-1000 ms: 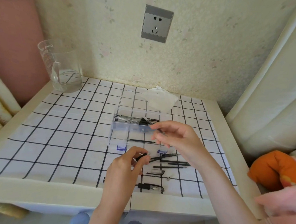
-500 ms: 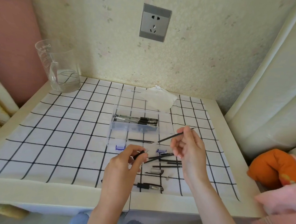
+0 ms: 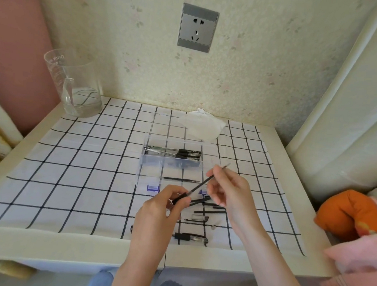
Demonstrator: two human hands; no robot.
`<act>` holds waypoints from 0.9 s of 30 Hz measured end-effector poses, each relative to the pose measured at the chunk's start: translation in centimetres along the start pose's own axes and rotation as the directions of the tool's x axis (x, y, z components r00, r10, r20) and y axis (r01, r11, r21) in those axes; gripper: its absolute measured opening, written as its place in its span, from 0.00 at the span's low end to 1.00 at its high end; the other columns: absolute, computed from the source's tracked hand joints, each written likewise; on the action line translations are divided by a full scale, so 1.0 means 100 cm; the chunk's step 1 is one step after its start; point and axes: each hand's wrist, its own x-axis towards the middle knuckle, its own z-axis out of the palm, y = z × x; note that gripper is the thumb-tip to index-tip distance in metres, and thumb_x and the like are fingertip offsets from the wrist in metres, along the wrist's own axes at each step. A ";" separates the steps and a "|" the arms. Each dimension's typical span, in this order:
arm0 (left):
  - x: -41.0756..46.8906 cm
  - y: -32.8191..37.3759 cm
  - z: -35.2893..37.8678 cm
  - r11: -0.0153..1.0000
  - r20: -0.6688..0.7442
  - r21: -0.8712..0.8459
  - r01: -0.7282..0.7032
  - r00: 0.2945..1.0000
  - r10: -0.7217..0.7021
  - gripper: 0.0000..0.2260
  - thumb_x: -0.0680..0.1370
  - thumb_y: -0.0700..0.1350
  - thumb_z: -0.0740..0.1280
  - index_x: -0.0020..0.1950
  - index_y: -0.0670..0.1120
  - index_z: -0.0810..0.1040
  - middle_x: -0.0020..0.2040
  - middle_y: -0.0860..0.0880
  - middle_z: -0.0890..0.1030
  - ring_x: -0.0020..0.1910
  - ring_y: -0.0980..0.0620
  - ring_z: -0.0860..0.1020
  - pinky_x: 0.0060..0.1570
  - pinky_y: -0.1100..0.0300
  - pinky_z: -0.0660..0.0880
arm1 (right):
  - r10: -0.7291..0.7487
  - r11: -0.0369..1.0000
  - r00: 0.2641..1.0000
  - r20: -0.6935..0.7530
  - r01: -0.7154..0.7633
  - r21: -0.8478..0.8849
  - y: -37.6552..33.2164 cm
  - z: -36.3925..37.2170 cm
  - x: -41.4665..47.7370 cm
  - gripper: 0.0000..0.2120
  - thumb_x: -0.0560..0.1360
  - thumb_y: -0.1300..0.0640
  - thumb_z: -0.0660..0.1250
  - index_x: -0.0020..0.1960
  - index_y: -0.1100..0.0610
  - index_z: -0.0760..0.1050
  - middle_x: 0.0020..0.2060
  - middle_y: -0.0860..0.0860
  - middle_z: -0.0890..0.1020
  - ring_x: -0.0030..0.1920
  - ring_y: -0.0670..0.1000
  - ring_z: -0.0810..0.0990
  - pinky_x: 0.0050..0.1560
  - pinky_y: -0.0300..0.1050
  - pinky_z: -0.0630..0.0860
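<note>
My left hand (image 3: pixel 159 210) grips a pen barrel (image 3: pixel 180 197) with a black grip, tilted up to the right. My right hand (image 3: pixel 228 191) pinches a thin black refill (image 3: pixel 202 184), whose lower end meets the barrel's open end; its metal tip (image 3: pixel 226 166) points up and right. Both hands hover over loose pen parts (image 3: pixel 207 208) on the checked cloth. A clear plastic box (image 3: pixel 173 162) behind them holds assembled black pens (image 3: pixel 175 153). One refill (image 3: pixel 181 179) lies in the box's front part.
A capped pen piece (image 3: pixel 191 237) lies near the table's front edge. A glass beaker (image 3: pixel 75 85) with some water stands at the back left, a crumpled tissue (image 3: pixel 203 125) behind the box. An orange and pink cloth (image 3: pixel 352 216) lies at the right. A wall socket (image 3: pixel 198 27) is above.
My right hand drew back from the box with a refill and brought its lower end down to the barrel in my left hand, which rose slightly.
</note>
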 end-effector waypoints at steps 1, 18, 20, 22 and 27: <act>0.000 0.000 0.000 1.000 -0.002 -0.022 0.001 1.000 -0.001 0.03 0.74 0.51 0.66 0.46 0.59 0.75 0.38 0.60 0.82 0.33 0.58 0.78 0.37 0.64 0.74 | 0.010 0.998 0.999 0.050 -0.007 -0.060 0.000 0.002 -0.001 0.13 0.78 0.52 0.62 0.44 0.60 0.80 0.26 0.51 0.76 0.23 0.46 0.66 0.27 0.35 0.63; 0.000 0.006 -0.001 0.985 -0.029 -0.169 0.018 0.999 -0.023 0.06 0.76 0.45 0.65 0.46 0.58 0.74 0.39 0.57 0.82 0.36 0.62 0.79 0.37 0.74 0.72 | 0.130 0.796 0.988 0.084 -0.053 -0.603 0.013 -0.045 -0.026 0.04 0.70 0.55 0.73 0.43 0.48 0.82 0.34 0.48 0.83 0.33 0.41 0.75 0.36 0.32 0.70; -0.001 0.006 -0.001 0.987 -0.024 -0.162 0.016 1.000 -0.020 0.06 0.76 0.46 0.65 0.46 0.58 0.74 0.39 0.57 0.82 0.37 0.62 0.79 0.38 0.74 0.72 | 0.179 0.742 0.979 0.095 -0.071 -0.667 0.021 -0.049 -0.032 0.06 0.68 0.54 0.75 0.43 0.47 0.80 0.36 0.49 0.81 0.32 0.41 0.72 0.35 0.32 0.70; -0.001 0.006 -0.001 0.987 -0.024 -0.159 0.015 1.000 -0.019 0.05 0.76 0.46 0.65 0.47 0.57 0.75 0.39 0.57 0.82 0.37 0.62 0.79 0.38 0.74 0.72 | 0.197 0.708 0.975 0.108 -0.065 -0.703 0.028 -0.049 -0.036 0.07 0.68 0.55 0.75 0.43 0.47 0.79 0.36 0.48 0.80 0.31 0.39 0.72 0.34 0.30 0.69; 0.000 0.005 -0.001 0.988 -0.027 -0.152 0.017 0.999 -0.022 0.04 0.76 0.45 0.65 0.48 0.54 0.76 0.38 0.57 0.82 0.36 0.60 0.78 0.37 0.74 0.71 | 0.182 0.734 0.975 0.123 -0.052 -0.677 0.036 -0.041 -0.039 0.05 0.69 0.58 0.73 0.41 0.48 0.80 0.32 0.46 0.78 0.32 0.42 0.72 0.32 0.33 0.69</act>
